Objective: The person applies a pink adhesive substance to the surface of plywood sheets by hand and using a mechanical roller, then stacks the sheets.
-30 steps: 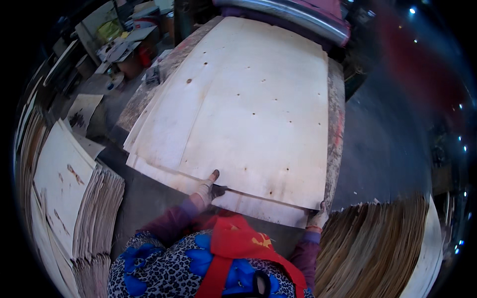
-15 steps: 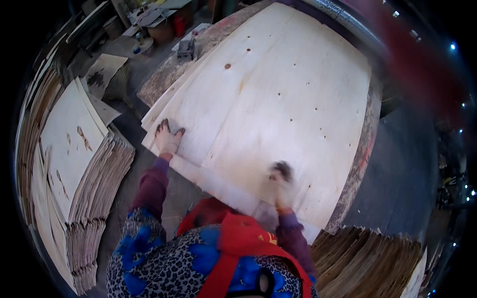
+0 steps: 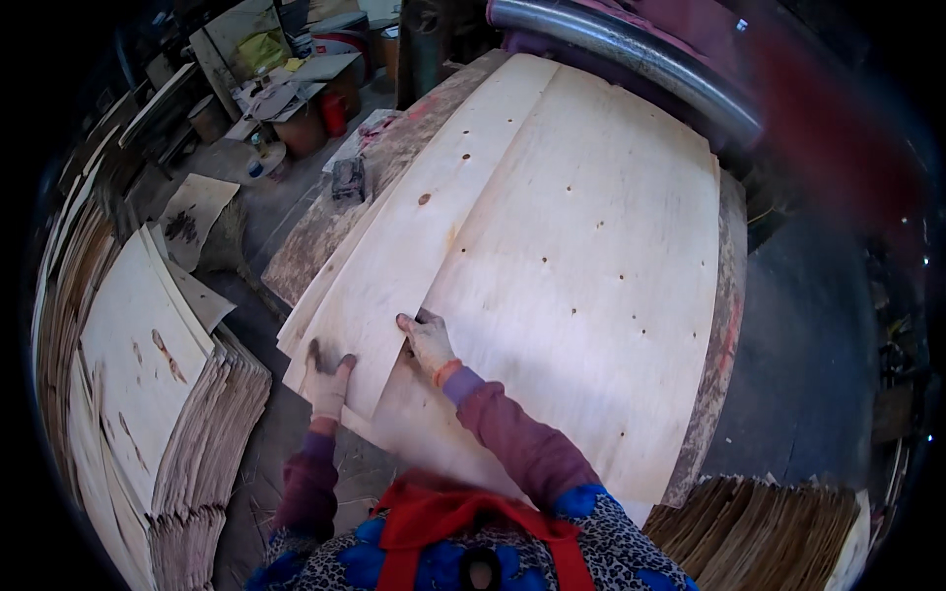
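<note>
A long, narrow strip of pale wood veneer [image 3: 463, 163] with a few knots lies beside a wider veneer sheet [image 3: 581, 236], on top of other sheets. My left hand [image 3: 328, 382] rests on the near left corner of the strip, thumb spread from the fingers. At the strip's right edge, my right hand [image 3: 430, 345] is closed, thumb on top of the veneer; the other fingers are partly hidden at the edge. Below that hand the strip's edge stands apart from the wide sheet, and a layer underneath shows. Both hands have dark-stained fingertips.
The sheets lie on a rough-edged table [image 3: 719, 345]. A shiny metal roller [image 3: 631, 44] runs along the far side. Veneer stacks stand at left [image 3: 212, 424] and lower right [image 3: 749, 532]. A dark block [image 3: 348, 180] sits on the table's left edge; farther back is a red container [image 3: 333, 115].
My right hand has moved left from the middle of the wide sheet to the strip's edge and closed on it. My left hand sits slightly nearer me. The view has shifted.
</note>
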Tool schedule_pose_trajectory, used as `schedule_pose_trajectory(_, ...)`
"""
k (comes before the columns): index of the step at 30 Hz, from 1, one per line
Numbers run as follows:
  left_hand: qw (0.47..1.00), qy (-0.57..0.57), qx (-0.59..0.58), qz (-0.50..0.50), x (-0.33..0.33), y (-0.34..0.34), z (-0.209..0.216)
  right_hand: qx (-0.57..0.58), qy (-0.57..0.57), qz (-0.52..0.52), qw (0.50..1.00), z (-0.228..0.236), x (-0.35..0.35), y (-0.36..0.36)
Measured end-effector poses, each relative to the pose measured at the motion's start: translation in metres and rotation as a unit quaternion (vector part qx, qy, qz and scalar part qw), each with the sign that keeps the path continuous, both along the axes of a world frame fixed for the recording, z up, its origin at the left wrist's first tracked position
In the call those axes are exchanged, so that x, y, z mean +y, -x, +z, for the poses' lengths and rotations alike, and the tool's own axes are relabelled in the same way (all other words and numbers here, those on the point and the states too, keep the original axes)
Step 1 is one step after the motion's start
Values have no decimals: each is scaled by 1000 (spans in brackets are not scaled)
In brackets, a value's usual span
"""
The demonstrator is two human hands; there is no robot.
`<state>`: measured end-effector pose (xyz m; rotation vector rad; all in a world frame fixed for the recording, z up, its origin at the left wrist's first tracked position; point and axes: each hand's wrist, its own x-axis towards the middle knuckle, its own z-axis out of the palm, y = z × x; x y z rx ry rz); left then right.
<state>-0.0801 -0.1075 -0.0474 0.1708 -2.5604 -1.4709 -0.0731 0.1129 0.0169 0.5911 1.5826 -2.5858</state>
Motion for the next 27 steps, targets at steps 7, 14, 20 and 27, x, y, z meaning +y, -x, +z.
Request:
schedule_pose_trajectory(7,787,-516,-332,-56,54,-61,86,26,115,-144,982,19,56,-53)
schedule_pose_trajectory(14,895,-333,-242,-173,118,17,33,-11,32,-167,985,12,128,-62)
schedule_pose_trajectory(20,871,-376,-255,-188,204,146,21,-40,-27,-279,959,-1,155,-141)
schedule_pose_trajectory(27,955,-217,-160,-125,356,224,45,-79,-34,-414,906,15,153,-236)
